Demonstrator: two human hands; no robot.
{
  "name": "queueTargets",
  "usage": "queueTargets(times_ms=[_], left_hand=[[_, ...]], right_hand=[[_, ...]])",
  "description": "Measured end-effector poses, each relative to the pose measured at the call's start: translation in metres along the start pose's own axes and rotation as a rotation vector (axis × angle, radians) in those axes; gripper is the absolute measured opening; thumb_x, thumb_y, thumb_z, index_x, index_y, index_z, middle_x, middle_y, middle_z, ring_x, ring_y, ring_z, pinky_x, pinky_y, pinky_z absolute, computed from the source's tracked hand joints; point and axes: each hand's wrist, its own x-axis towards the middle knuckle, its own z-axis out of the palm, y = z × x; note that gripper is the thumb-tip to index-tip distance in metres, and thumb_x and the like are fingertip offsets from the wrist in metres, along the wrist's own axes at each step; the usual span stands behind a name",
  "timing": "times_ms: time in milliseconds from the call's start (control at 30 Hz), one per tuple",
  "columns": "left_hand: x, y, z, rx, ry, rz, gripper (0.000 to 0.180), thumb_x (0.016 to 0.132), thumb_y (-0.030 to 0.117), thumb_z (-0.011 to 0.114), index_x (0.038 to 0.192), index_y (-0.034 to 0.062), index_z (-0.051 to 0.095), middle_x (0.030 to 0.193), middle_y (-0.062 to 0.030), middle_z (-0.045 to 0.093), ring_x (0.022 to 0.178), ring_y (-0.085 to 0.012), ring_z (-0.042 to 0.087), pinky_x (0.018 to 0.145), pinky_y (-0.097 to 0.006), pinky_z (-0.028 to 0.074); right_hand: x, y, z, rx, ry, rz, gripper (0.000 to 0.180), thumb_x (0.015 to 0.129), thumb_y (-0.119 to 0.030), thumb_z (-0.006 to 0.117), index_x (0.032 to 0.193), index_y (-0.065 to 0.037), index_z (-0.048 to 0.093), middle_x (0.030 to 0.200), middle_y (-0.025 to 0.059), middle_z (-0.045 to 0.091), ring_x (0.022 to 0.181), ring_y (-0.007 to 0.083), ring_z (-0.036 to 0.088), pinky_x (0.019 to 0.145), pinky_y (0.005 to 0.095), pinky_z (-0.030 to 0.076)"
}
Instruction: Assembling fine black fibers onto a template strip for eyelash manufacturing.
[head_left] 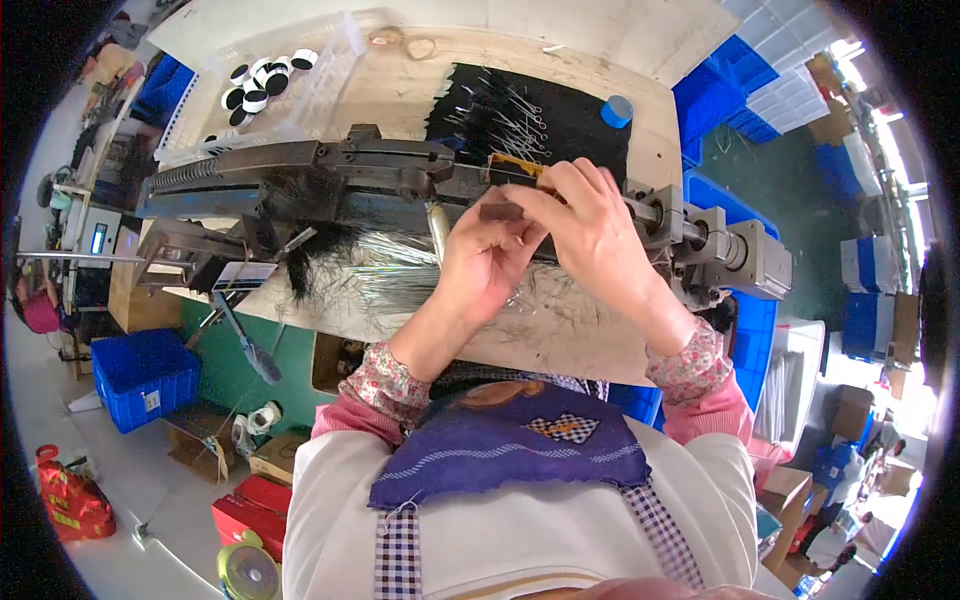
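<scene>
My left hand (478,255) is closed, with a small dark brown block-like piece (502,211) at its fingertips; the frame does not show whether it is a bundle of bristles. Close against it, my right hand (598,225) has its fingers bent and its thumb side meeting the left fingers. What the right fingers grip, if anything, is hidden. Both hands are above the front of a long metal bench machine (390,165). A yellow part (515,168) of it shows just beyond them. Thin straight metal wires (400,265) lie left of my left hand.
Behind the machine, looped wire pieces (520,125) lie on a black cloth (590,125) beside a blue round lid (616,111). A clear plastic tray (335,95) holds black-and-white round pieces (270,80). Dark bristles (315,255) litter the bench. A motor-like end (755,260) projects right.
</scene>
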Motion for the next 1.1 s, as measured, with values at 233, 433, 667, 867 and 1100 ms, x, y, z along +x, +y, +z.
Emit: queueTargets(times_ms=[233, 433, 667, 867, 1100], left_hand=[[0.001, -0.002, 0.003, -0.145, -0.227, 0.067, 0.047, 0.059, -0.014, 0.040, 0.104, -0.0056, 0.049, 0.111, -0.0125, 0.054, 0.116, -0.0248, 0.050, 0.110, -0.039, 0.034], [-0.011, 0.013, 0.016, 0.049, 0.045, 0.070, 0.035, 0.059, -0.011, 0.044, 0.094, -0.0029, 0.044, 0.102, -0.0116, 0.053, 0.125, -0.0288, 0.045, 0.115, -0.043, 0.027], [-0.015, 0.017, 0.024, 0.044, 0.050, 0.164, 0.046, 0.066, -0.012, 0.041, 0.111, -0.0051, 0.045, 0.114, -0.0122, 0.053, 0.124, -0.0277, 0.046, 0.111, -0.040, 0.033], [-0.012, 0.018, 0.019, 0.051, 0.044, 0.127, 0.049, 0.070, -0.012, 0.038, 0.118, -0.0057, 0.044, 0.117, -0.0106, 0.053, 0.124, -0.0238, 0.047, 0.110, -0.038, 0.034], [-0.014, 0.016, 0.015, 0.025, 0.036, 0.129, 0.047, 0.067, -0.011, 0.041, 0.113, -0.0047, 0.044, 0.117, -0.0122, 0.052, 0.126, -0.0274, 0.045, 0.111, -0.041, 0.032]], right_hand=[[0.019, 0.030, -0.006, 0.427, 0.100, 0.326, 0.017, 0.075, -0.008, 0.067, 0.091, -0.012, 0.070, 0.078, 0.0060, 0.060, 0.076, 0.0220, 0.060, 0.072, 0.0348, 0.041], [0.029, 0.040, 0.017, 0.260, 0.012, 0.171, 0.016, 0.076, -0.011, 0.066, 0.092, -0.012, 0.070, 0.079, 0.0045, 0.061, 0.079, 0.0217, 0.061, 0.077, 0.0357, 0.041], [0.032, 0.026, 0.008, -0.013, 0.025, 0.006, 0.017, 0.075, -0.009, 0.064, 0.090, -0.015, 0.069, 0.078, 0.0023, 0.055, 0.081, 0.0187, 0.058, 0.080, 0.0354, 0.038], [0.035, 0.025, 0.010, -0.066, 0.119, -0.092, 0.022, 0.067, -0.006, 0.063, 0.088, -0.013, 0.069, 0.077, 0.0015, 0.055, 0.078, 0.0203, 0.057, 0.080, 0.0352, 0.038], [0.036, 0.011, 0.011, -0.160, 0.085, -0.089, 0.018, 0.070, -0.012, 0.067, 0.087, -0.014, 0.069, 0.074, 0.0013, 0.056, 0.076, 0.0214, 0.058, 0.076, 0.0362, 0.040]])
